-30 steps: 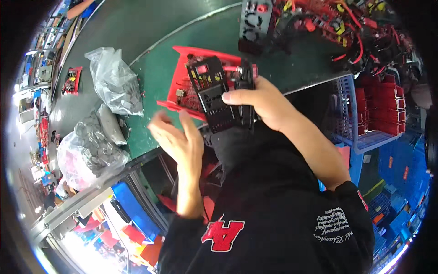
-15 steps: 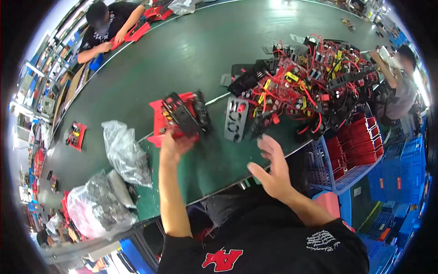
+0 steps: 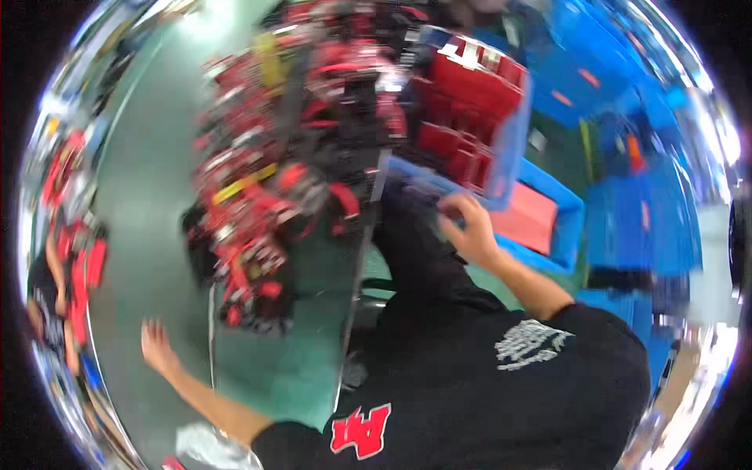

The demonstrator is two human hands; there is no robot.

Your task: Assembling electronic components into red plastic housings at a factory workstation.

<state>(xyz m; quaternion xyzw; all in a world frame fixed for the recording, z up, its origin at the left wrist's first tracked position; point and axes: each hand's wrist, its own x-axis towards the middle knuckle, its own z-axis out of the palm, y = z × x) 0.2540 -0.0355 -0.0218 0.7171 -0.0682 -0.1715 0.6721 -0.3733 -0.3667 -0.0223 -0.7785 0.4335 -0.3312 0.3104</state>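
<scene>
My left hand (image 3: pixel 159 347) is stretched out over the green workbench (image 3: pixel 141 235), fingers extended and nothing seen in it. To its right lies a large pile of red circuit boards (image 3: pixel 251 188) with wires and black parts, smeared by motion. My right hand (image 3: pixel 471 231) is beside the near corner of a blue crate (image 3: pixel 513 149). Its thumb and fingers are apart, and I see nothing between them. Red panels (image 3: pixel 470 94) stand in rows inside that crate.
A second blue crate (image 3: pixel 576 227) with a flat pink-red piece sits beside the first. Blue crates (image 3: pixel 642 227) are stacked to the right. A clear plastic bag (image 3: pixel 207 446) lies at the lower left. Another person's arm (image 3: pixel 56 270) shows at the far left.
The view has swung to the right, toward the crates. My left hand has left the red and black assembly. My right hand has gone from the bench edge to beside the blue crate.
</scene>
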